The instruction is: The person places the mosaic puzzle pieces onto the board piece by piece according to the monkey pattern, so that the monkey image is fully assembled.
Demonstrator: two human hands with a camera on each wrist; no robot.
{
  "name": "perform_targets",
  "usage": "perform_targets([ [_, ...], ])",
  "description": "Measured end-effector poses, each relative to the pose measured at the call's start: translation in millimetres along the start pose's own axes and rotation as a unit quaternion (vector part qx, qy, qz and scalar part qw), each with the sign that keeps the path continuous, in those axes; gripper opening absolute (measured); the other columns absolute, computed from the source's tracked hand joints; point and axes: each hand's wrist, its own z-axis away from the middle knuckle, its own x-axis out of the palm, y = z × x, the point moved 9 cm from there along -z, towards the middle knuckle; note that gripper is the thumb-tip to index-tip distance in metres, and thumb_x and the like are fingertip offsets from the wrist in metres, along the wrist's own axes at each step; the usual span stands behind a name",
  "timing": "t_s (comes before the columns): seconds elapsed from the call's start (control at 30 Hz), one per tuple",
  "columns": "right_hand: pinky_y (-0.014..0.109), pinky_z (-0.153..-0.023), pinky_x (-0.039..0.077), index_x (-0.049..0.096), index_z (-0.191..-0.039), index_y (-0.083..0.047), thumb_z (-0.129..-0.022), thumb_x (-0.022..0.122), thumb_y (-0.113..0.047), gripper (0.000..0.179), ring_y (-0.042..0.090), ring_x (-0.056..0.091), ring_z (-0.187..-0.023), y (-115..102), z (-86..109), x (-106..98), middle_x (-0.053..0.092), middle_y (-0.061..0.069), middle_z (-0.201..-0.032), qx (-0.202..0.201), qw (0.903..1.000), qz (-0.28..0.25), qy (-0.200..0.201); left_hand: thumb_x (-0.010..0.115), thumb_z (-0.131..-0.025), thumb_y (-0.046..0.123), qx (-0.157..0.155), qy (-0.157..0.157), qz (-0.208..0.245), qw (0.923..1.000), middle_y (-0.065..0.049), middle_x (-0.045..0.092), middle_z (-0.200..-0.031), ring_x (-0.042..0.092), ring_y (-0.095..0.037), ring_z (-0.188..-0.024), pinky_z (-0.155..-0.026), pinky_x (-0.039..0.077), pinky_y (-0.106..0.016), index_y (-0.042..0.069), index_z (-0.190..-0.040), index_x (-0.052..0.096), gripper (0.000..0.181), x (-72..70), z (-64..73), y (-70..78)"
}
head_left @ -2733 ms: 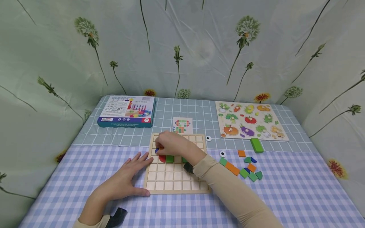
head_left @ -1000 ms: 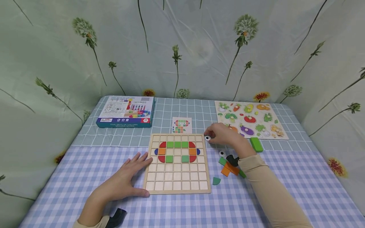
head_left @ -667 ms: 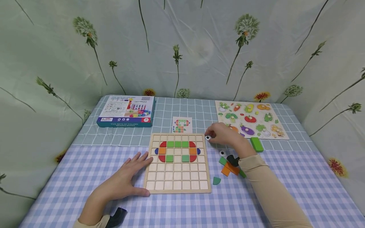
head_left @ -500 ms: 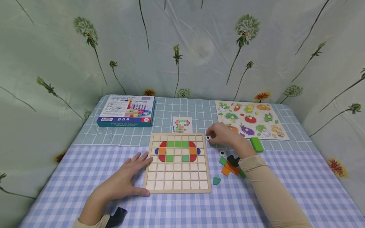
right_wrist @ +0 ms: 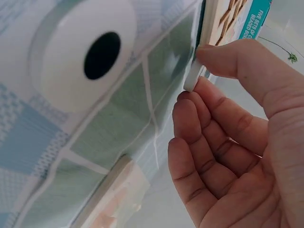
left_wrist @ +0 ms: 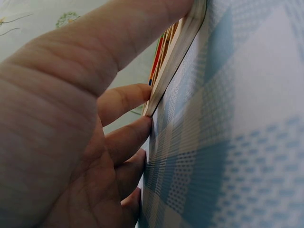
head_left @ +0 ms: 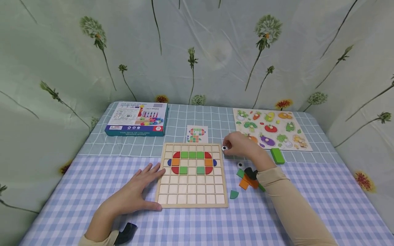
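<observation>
My right hand [head_left: 238,145] is just off the upper right corner of the gridded wooden board [head_left: 191,189]. Its thumb and index finger pinch a white eye disc [head_left: 224,148] with a black dot; the right wrist view shows the disc [right_wrist: 192,76] edge-on between thumb and fingertip. My left hand [head_left: 135,191] is spread along the board's left side, thumb and fingertips touching the edge. Red quarter pieces, green squares [head_left: 192,155], orange squares [head_left: 175,162] and blue pieces [head_left: 214,163] form a ring in the upper grid.
A second eye disc [head_left: 240,165] and loose green and orange pieces [head_left: 244,184] lie right of the board, partly under my right wrist. Behind stand a pattern card [head_left: 197,134], a boxed set [head_left: 135,118] and a vegetable puzzle [head_left: 271,128]. A green block [head_left: 277,156] lies nearby.
My right hand has left the board's upper left cells and pinches the eye disc at the right. More pieces fill the ring; fewer loose ones show. Left hand stays put.
</observation>
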Motion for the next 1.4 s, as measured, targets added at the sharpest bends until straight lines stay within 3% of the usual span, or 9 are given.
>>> perform_targets([
  [0.2, 0.033, -0.084, 0.061, 0.077, -0.105, -0.006, -0.093, 0.084, -0.021, 0.02, 0.018, 0.063, -0.086, -8, 1.9, -6, 0.073, 0.005, -0.094, -0.012, 0.9996, -0.013, 0.023, 0.093, -0.069, 0.066, -0.009, -0.007, -0.005, 0.9999, -0.012, 0.031, -0.177, 0.018, -0.048, -0.166, -0.129, 0.012, -0.077, 0.023, -0.164, 0.046, 0.115, 0.7, 0.0, -1.0],
  [0.7, 0.025, -0.074, 0.055, 0.078, -0.102, -0.007, -0.095, 0.081, -0.024, 0.018, 0.011, 0.06, -0.079, -80, -9.0, 8, 0.072, 0.002, -0.089, -0.115, 0.9928, -0.017, 0.028, 0.093, -0.069, 0.065, -0.002, 0.0, 0.0, 1.0, -0.012, 0.033, -0.177, 0.02, -0.048, -0.165, -0.128, 0.013, -0.077, 0.022, -0.164, 0.047, 0.114, -0.5, 1.3, 0.3],
  [1.03, 0.026, -0.076, 0.053, 0.077, -0.103, -0.008, -0.097, 0.079, -0.024, 0.017, 0.012, 0.057, -0.081, -122, -17.8, 30, 0.07, 0.001, -0.091, -0.144, 0.9892, -0.027, -0.005, 0.092, -0.07, 0.067, -0.012, -0.011, -0.001, 0.9999, -0.011, 0.031, -0.178, 0.017, -0.048, -0.166, -0.129, 0.011, -0.077, 0.024, -0.165, 0.046, 0.114, 0.4, -0.3, -1.2],
  [1.4, 0.026, -0.074, 0.051, 0.079, -0.104, -0.01, -0.098, 0.081, -0.03, 0.022, 0.014, 0.056, -0.083, -138, -26.0, 45, 0.066, 0.0, -0.09, -0.148, 0.9888, 0.008, -0.01, 0.092, -0.07, 0.068, -0.009, -0.01, -0.004, 0.9999, -0.011, 0.031, -0.177, 0.018, -0.048, -0.166, -0.128, 0.013, -0.078, 0.023, -0.164, 0.046, 0.114, 0.7, -0.5, -1.3],
])
